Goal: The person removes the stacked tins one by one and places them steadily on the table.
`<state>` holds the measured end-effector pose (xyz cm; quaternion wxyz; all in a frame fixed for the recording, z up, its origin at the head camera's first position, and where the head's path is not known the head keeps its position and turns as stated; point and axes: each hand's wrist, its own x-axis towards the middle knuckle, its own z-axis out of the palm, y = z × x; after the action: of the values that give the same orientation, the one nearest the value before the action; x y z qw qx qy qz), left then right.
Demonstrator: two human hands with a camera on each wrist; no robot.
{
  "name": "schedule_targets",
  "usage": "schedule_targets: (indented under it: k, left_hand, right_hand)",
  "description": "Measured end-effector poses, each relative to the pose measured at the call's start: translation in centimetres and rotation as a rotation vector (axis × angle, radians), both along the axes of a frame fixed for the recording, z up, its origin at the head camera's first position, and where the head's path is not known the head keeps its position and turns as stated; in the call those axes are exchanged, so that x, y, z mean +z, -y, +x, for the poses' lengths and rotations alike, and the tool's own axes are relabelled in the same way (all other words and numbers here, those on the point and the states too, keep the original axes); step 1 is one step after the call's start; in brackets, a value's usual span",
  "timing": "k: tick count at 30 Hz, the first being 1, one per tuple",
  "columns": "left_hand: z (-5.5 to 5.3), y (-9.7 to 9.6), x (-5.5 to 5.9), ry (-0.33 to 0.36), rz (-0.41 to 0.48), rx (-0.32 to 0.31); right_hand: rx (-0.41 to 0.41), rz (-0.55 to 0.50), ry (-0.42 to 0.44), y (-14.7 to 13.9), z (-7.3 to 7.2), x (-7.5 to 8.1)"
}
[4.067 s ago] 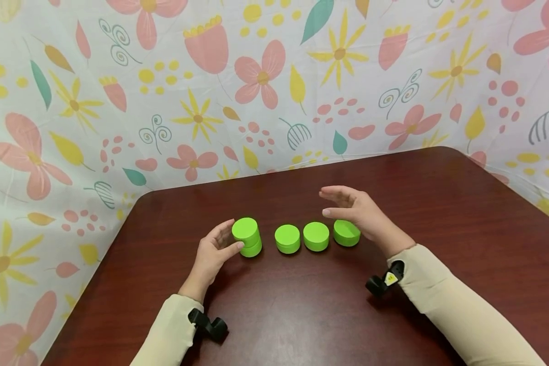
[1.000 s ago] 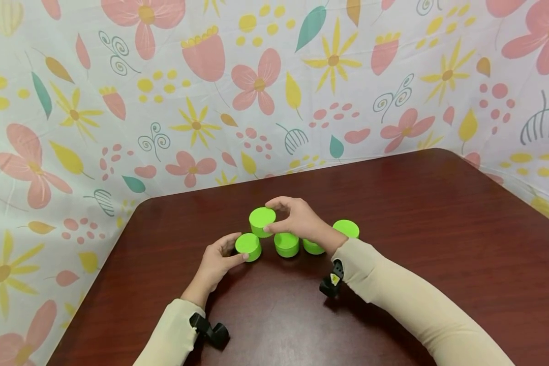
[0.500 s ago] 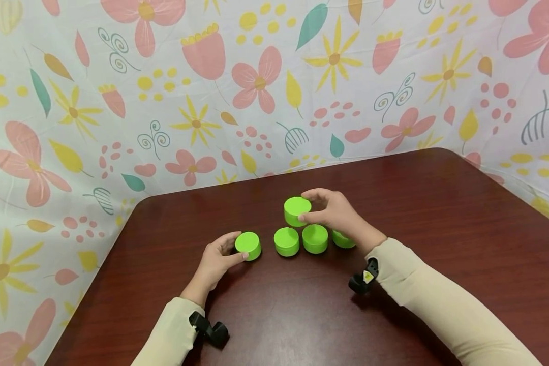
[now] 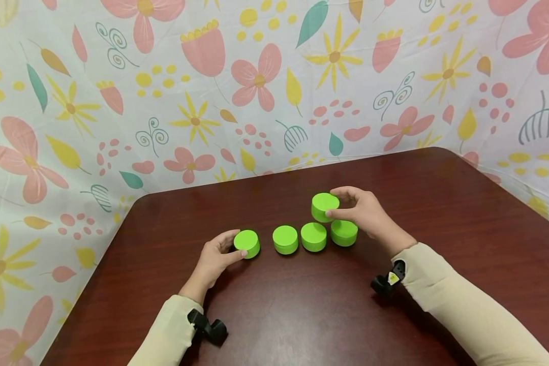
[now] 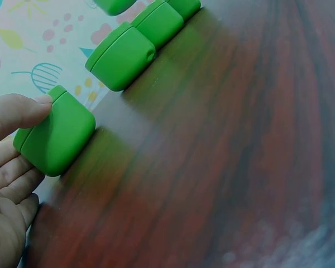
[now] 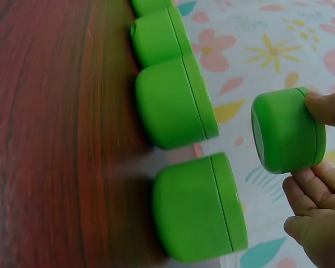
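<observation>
Several identical round green jars with lids stand on the dark red-brown table [image 4: 274,315]. At the left end my left hand [image 4: 212,259] holds one green jar [image 4: 246,240] between thumb and fingers; the left wrist view has the thumb at the lid of this jar [image 5: 64,137], which stands on the table. My right hand [image 4: 366,216] pinches a second jar [image 4: 324,204] by its side, raised in the air. The right wrist view puts this raised jar [image 6: 282,131] apart from the standing ones, its base tilted into sight.
Three more jars stand in a row: a left one [image 4: 285,240], a middle one [image 4: 313,237] and a right one [image 4: 344,233]. A flower-printed cloth [image 4: 261,117] hangs behind the table's back edge. Black wrist mounts sit on the left cuff [image 4: 208,328] and right cuff [image 4: 389,278].
Earlier two jars stood stacked by my left hand while my right was empty. The upper jar is now in my right hand and has travelled right above the row. My left hand stayed.
</observation>
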<state>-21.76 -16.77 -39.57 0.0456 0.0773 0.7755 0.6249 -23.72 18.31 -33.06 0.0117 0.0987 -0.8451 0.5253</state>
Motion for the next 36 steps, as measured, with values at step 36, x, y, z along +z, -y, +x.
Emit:
schedule_targets:
  k: [36]
  left_hand:
    - [-0.1, 0.0, -0.1, 0.003, -0.017, 0.006]
  right_hand:
    - [-0.137, -0.025, -0.02, -7.4, 2.4, -2.6]
